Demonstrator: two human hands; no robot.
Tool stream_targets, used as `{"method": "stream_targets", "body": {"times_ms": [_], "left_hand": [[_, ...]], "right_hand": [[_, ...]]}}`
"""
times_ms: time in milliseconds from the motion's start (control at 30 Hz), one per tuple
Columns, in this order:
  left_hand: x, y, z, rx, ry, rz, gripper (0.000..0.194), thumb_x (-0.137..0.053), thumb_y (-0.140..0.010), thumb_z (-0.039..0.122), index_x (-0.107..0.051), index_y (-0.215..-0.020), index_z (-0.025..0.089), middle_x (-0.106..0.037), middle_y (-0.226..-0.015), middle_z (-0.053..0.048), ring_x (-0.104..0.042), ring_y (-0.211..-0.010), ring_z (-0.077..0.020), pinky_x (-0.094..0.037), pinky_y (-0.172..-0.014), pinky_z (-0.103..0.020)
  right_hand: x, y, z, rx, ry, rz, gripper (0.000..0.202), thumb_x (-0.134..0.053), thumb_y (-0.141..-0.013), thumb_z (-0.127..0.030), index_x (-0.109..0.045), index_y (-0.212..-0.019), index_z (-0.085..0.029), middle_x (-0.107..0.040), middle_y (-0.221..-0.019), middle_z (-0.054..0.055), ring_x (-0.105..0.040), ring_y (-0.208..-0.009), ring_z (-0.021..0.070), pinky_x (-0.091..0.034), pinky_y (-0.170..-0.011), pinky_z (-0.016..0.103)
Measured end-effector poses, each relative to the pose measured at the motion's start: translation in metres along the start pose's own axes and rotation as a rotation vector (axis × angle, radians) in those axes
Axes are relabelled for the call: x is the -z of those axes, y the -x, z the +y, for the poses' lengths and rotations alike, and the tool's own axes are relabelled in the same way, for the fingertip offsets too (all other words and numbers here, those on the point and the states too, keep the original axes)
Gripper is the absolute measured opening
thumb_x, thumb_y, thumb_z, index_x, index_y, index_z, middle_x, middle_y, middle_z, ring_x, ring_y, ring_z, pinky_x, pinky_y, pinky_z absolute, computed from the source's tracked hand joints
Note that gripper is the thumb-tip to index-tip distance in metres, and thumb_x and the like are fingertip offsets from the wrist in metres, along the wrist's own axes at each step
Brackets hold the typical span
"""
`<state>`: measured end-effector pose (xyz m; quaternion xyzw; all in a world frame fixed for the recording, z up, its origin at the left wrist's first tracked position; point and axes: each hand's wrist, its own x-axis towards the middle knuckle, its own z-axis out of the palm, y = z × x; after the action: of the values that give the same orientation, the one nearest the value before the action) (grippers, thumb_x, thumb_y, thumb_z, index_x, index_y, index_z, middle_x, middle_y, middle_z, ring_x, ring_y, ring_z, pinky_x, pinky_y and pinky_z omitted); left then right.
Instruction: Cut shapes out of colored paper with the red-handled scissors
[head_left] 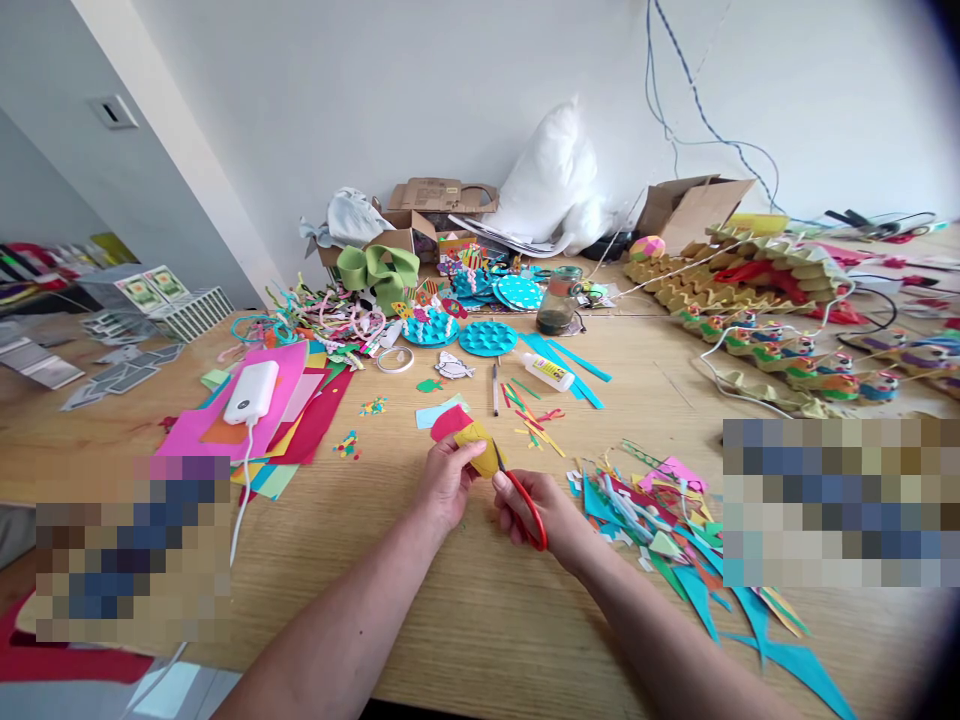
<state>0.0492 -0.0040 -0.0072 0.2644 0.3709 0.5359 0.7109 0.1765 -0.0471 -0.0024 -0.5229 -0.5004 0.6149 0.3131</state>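
The left hand [448, 485] pinches yellow paper [487, 462] between thumb and fingers, with red paper [448, 422] showing just beyond it; the right hand [553, 508] grips red-handled scissors [520, 490], their blades against the yellow paper's right edge, though whether they are parted is too small to tell; both papers are held above the desk [322, 570], near its middle.

Cutting the yellow paper looks to be the step in hand; a further snip would call for a steady left pinch, the thumb clear of the blades, and the paper turned to feed the cut.

Just past the hands lies light-blue paper [430, 414]; beyond it are a pen [495, 388], a glue bottle [547, 371] and a fish cutout [454, 367]; coloured scraps [694, 590] spread to the right.
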Motion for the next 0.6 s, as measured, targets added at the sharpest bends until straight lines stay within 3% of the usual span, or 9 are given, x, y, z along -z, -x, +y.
{"method": "stream_targets", "body": {"times_ms": [400,600], "left_hand": [[0.0028,-0.0009,0.0020,0.061,0.053,-0.092,0.020,-0.072,-0.056,0.015,-0.062,-0.073,0.015,-0.065,-0.070,0.000,-0.058,-0.063,-0.0117,-0.044,-0.061,-0.024],[0.0027,-0.0017,0.0029,0.107,0.085,-0.026,0.023,-0.073,-0.055,0.016,-0.062,-0.074,0.015,-0.065,-0.070,-0.001,-0.058,-0.062,-0.0116,-0.043,-0.059,-0.024]], "right_hand": [[0.0008,0.0053,-0.0051,-0.006,-0.143,-0.050,0.060,-0.045,-0.073,-0.074,-0.052,-0.068,-0.015,-0.054,-0.048,-0.003,-0.045,-0.034,0.0058,-0.024,-0.031,0.015],[0.0015,0.0078,-0.0097,-0.017,-0.225,-0.093,0.060,-0.047,-0.072,-0.075,-0.051,-0.066,-0.015,-0.053,-0.047,-0.003,-0.043,-0.033,0.0057,-0.021,-0.030,0.015]]}}
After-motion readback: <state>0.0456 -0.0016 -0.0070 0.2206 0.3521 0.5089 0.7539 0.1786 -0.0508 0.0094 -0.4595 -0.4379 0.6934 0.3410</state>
